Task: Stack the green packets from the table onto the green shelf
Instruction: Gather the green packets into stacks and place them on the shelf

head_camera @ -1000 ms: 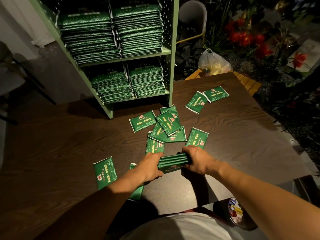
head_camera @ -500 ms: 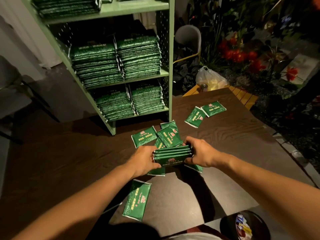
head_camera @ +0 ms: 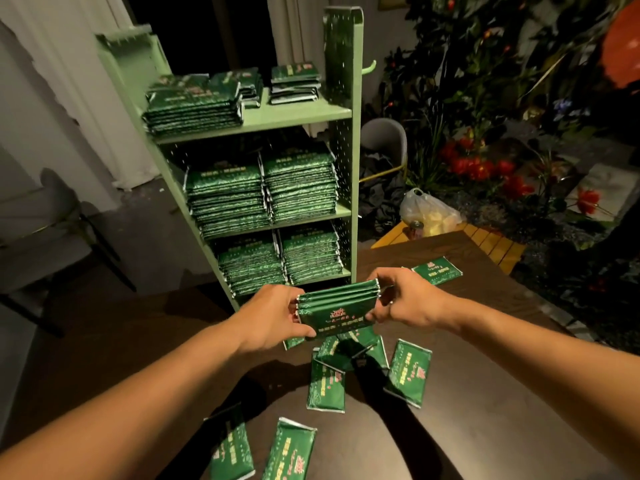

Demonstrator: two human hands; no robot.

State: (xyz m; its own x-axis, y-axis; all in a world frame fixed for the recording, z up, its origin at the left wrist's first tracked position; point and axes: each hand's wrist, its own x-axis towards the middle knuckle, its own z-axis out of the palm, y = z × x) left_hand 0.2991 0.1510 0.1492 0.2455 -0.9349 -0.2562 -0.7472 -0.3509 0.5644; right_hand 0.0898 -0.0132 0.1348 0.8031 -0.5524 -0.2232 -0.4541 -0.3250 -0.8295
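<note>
My green shelf (head_camera: 304,114) now fills the view in front of me, where a second ago I was bent over the tabletop (head_camera: 485,393) squaring a bundle against it. The bundle of green packets (head_camera: 337,306) has come up off the wood and hangs in the air between me and the shelf's lowest tier, so I judge the gathering is done and the carry to a tier has begun.

The shelf holds its load in tiers. The middle tier (head_camera: 311,213) and the bottom tier (head_camera: 322,273) each carry two tall piles side by side, packed nearly to the board above. The top tier (head_camera: 298,116) has one thick pile at its left end and lower piles toward the back and right, with bare board at the front right corner; that looks to me the place with room.

My left hand (head_camera: 273,320) clamps the bundle's left end, my right hand (head_camera: 408,299) pinches its right end.

Loose packets (head_camera: 408,372) lie scattered near the table's front edge, one (head_camera: 438,270) by the far edge.
</note>
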